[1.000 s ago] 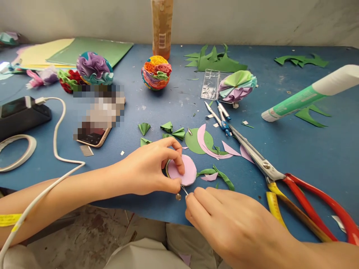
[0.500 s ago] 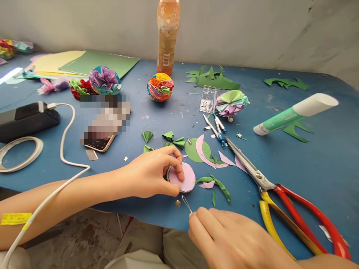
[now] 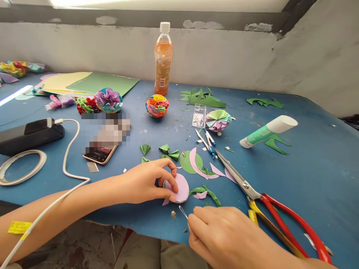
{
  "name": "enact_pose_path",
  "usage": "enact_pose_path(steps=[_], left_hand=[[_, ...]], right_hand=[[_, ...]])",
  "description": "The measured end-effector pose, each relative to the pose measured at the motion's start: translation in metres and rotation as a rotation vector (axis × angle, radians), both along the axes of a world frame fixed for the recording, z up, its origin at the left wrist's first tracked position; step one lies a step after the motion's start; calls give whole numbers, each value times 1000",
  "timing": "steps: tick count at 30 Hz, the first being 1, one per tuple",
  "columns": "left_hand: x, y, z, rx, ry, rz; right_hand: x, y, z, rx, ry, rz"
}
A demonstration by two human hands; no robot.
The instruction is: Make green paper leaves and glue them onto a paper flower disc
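My left hand (image 3: 151, 182) rests on the table, thumb and fingers closed on a round pink paper disc (image 3: 182, 188). Darker layers show under the disc's left edge. My right hand (image 3: 215, 231) pinches a thin metal wire loop (image 3: 183, 212), whose rounded end points at the disc without touching it; the rest is hidden in the fingers. A small round metallic piece (image 3: 173, 214) lies just below the disc. Green and pink paper strips (image 3: 209, 194) lie right of it, and a green paper circle (image 3: 186, 161) lies behind.
Large scissors (image 3: 249, 190) with red and yellow handles lie at my right, near a compass (image 3: 209, 144) and a glue stick (image 3: 269, 130). Pleated balls (image 3: 157, 106), a bottle (image 3: 163, 59) and paper sheets (image 3: 103, 84) stand behind. A white cable (image 3: 66, 149) crosses my left forearm; a phone (image 3: 103, 149) lies beyond it.
The camera has tilted up, so more wall and the bottle's cap show. Both hands keep nearly the same pose, with the wire loop still just short of the disc.
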State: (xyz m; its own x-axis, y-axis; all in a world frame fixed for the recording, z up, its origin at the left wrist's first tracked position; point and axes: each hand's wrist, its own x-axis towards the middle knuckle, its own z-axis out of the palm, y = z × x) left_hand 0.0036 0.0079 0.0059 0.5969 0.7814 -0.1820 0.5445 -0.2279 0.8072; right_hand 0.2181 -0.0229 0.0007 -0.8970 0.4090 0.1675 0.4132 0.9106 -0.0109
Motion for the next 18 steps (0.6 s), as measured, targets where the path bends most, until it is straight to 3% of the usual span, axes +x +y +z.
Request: enact_pose_path(steps=[6,9,13,15,18], left_hand=[[-8,-2,-7,189,59,-85],[-11,-4,-10,350,81,-162],[-13,-4,-13,516,118,-259],[-16,-1,-12,584,155,-226],[-24,7,-9,670,251,-26]], right_hand=[[9,20,29,-357,-199,-14],[8,35,32,-426,-101,-41],[7,54,25,-451,141,-147],[9,64,20,-430,246,-227],[12,75,12,-417,337,-337]])
